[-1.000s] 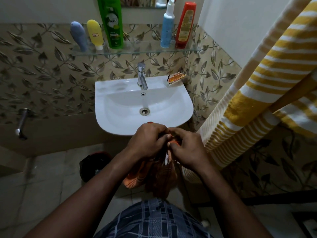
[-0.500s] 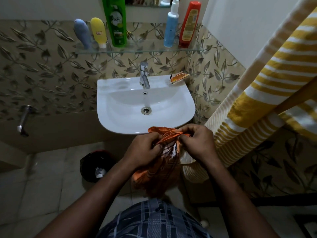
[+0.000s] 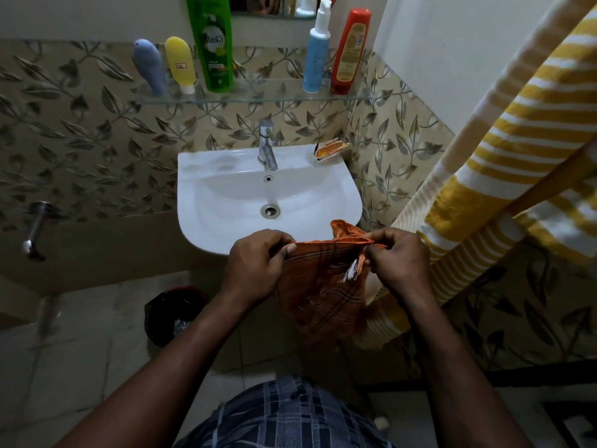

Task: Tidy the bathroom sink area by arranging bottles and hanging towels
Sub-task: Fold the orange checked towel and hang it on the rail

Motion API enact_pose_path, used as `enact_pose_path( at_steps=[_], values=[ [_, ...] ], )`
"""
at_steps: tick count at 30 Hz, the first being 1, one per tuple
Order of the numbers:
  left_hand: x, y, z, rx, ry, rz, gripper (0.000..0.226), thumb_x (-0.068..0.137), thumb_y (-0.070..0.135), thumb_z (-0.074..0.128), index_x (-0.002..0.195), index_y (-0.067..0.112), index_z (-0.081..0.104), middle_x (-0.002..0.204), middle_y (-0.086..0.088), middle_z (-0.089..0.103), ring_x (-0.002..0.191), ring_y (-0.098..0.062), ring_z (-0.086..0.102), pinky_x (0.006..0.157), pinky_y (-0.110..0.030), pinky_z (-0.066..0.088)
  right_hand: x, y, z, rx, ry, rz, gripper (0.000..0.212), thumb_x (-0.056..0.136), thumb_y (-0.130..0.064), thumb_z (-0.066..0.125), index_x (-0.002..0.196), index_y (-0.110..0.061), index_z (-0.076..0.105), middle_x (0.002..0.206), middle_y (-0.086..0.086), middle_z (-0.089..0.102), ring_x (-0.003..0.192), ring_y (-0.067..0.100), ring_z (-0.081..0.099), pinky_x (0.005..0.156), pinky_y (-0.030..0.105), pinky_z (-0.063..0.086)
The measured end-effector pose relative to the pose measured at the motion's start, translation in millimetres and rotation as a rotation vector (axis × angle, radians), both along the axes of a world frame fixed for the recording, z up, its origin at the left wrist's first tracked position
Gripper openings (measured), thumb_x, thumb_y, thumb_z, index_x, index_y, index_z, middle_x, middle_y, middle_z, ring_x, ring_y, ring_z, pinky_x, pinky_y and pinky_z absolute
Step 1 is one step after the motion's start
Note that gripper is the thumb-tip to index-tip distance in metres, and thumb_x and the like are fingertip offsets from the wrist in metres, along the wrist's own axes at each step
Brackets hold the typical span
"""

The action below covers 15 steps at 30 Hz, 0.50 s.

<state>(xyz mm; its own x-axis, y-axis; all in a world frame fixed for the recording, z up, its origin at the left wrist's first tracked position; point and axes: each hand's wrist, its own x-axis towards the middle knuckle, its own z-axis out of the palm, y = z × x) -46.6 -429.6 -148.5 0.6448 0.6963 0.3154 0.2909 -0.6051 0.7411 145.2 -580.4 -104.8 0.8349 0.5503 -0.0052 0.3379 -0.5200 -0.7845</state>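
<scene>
Orange checked towel hangs in front of the sink as we pinch its top edge with our left hand and right hand, held apart.

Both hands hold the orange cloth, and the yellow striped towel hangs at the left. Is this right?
No. The head view shows the yellow striped towel hanging at the right; the left hand and right hand do hold the orange cloth.
</scene>
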Motion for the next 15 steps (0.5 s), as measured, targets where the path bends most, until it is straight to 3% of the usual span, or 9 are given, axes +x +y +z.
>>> enact_pose_path(
  at_steps=[3,6,10,12,14,15],
  values=[
    [8,-2,10,0.054,0.038,-0.017,0.022,0.094,0.032,0.061,0.100,0.018,0.078,0.093,0.005,0.076,0.087,-0.016,0.069,0.078,-0.035,0.055,0,-4,6,-0.055,-0.110,0.028,0.028,0.083,-0.014,0.075,0.097,-0.037,0.078,0.072,-0.008,0.074,0.066,0.014,0.072,0.065,0.036,0.061],
    [21,-1,24,0.109,0.077,-0.044,0.023,0.091,0.032,0.061,0.100,0.019,0.078,0.094,0.003,0.077,0.089,-0.021,0.070,0.079,-0.038,0.055,-13,-5,13,-0.067,-0.164,0.143,0.055,0.083,-0.015,0.079,0.131,-0.040,0.068,0.087,-0.006,0.071,0.071,0.008,0.062,0.064,0.019,0.047],
    [34,-5,40,0.176,0.178,-0.211,0.027,0.089,0.033,0.062,0.110,0.027,0.077,0.091,0.003,0.074,0.084,-0.023,0.069,0.069,-0.036,0.052,-44,8,9,-0.005,-0.113,0.348,0.066,0.082,-0.009,0.076,0.140,-0.038,0.065,0.098,-0.013,0.073,0.085,0.004,0.069,0.076,0.006,0.050],
    [35,-8,41,0.248,0.198,-0.304,0.025,0.090,0.030,0.067,0.112,0.029,0.077,0.087,0.004,0.070,0.078,-0.022,0.067,0.063,-0.034,0.051,-43,14,3,-0.001,-0.106,0.385,0.056,0.081,-0.003,0.067,0.129,-0.031,0.073,0.101,-0.010,0.078,0.090,0.008,0.070,0.082,0.015,0.056],
    [33,-8,41,0.273,0.208,-0.329,0.023,0.091,0.032,0.067,0.111,0.027,0.078,0.086,0.003,0.070,0.077,-0.023,0.068,0.062,-0.035,0.052,-39,17,-3,-0.051,-0.100,0.390,0.039,0.081,-0.004,0.064,0.109,-0.026,0.080,0.091,-0.004,0.079,0.083,0.014,0.071,0.078,0.036,0.060],
    [31,-6,40,0.261,0.209,-0.328,0.025,0.091,0.036,0.066,0.109,0.026,0.079,0.087,0.002,0.071,0.078,-0.024,0.069,0.064,-0.036,0.053,-37,17,-5,-0.066,-0.090,0.369,0.032,0.081,-0.006,0.066,0.100,-0.025,0.081,0.086,-0.004,0.078,0.079,0.014,0.070,0.075,0.039,0.059]
  ],
)
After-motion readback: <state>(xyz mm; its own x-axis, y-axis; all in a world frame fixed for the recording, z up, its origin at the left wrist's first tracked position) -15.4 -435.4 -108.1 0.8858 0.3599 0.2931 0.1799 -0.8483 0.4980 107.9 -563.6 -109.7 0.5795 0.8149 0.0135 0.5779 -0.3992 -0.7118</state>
